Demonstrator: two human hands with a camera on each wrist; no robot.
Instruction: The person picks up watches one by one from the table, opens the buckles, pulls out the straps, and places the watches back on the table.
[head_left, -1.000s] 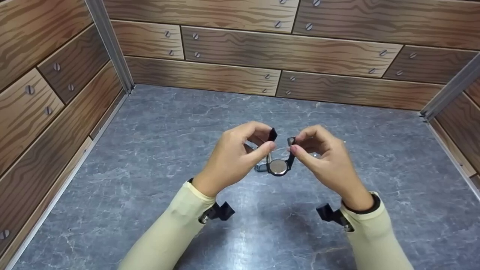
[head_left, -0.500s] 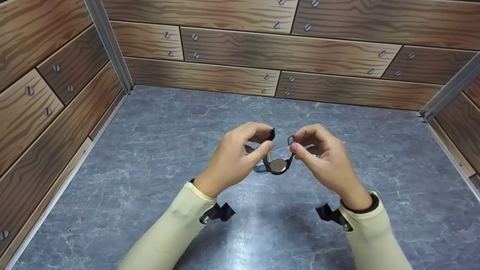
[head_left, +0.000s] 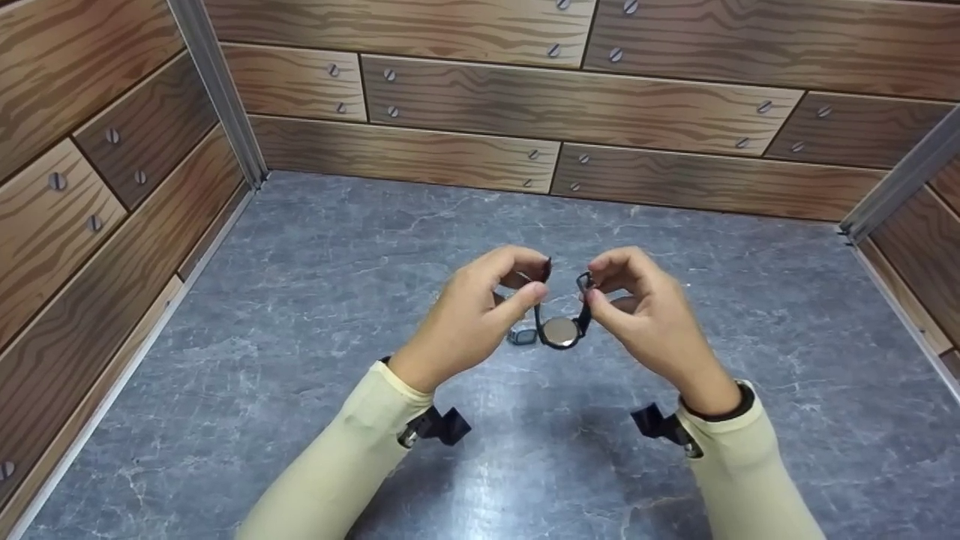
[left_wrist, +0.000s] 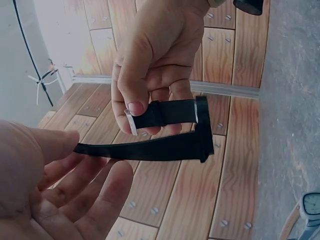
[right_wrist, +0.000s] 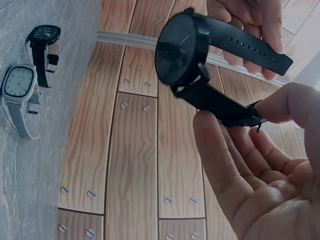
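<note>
A black wristwatch (head_left: 561,332) hangs between both hands above the table, its strap unfastened and its metallic case back showing in the head view. Its round black dial faces the right wrist view. My left hand (head_left: 469,315) pinches the holed strap end between thumb and fingers. With thumb and fingertips, my right hand (head_left: 649,322) pinches the buckle end of the strap (right_wrist: 220,106). Below the held watch, a grey square-faced watch (right_wrist: 20,82) and a black watch (right_wrist: 45,35) stand on the table. The black one cannot be made out in the head view.
The grey marbled table (head_left: 337,262) is bounded by wood-patterned walls (head_left: 465,90) at the back and sides. Metal strips (head_left: 225,90) run along the corners. Each wrist bears a black camera mount (head_left: 442,426).
The held watch has swung slightly, its case first tilting, then turning its back toward the head camera and shifting a little right. More of the grey watch shows. Both hands keep their pinch.
</note>
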